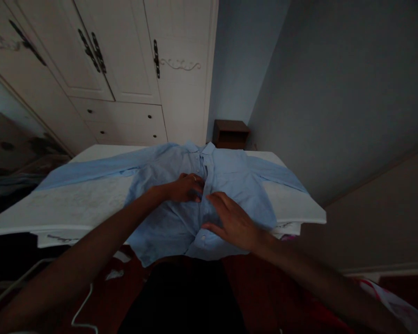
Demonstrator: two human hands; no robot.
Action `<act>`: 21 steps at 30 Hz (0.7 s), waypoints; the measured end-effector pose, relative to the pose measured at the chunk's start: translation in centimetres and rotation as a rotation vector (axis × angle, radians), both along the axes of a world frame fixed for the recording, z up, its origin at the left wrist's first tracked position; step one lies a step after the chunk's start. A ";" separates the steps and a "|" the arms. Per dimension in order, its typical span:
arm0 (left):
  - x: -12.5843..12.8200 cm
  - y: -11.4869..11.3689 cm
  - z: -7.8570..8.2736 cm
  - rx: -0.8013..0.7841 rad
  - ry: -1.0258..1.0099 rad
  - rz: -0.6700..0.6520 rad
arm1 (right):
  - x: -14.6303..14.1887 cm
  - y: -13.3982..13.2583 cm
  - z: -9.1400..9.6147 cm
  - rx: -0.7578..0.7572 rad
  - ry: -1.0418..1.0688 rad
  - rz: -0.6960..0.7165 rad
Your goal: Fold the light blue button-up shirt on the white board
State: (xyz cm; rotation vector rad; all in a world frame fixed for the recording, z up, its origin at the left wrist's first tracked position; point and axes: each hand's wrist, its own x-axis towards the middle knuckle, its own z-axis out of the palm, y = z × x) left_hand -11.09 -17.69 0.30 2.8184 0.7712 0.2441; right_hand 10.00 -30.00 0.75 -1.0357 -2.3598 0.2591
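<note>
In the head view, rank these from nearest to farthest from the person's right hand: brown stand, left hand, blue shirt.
1. Blue shirt: directly under the right hand.
2. Left hand: to its left, also at the shirt.
3. Brown stand: beyond the white table's far edge.

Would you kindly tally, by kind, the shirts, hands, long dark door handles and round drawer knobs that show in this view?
Blue shirt: 1
Hands, left hand and right hand: 2
Dark door handles: 4
Drawer knobs: 4
Total: 11
</note>
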 end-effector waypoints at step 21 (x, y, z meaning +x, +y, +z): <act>2.4 0.1 0.8 0.065 -0.107 0.182 | 1.6 4.9 0.5 0.150 -0.205 0.254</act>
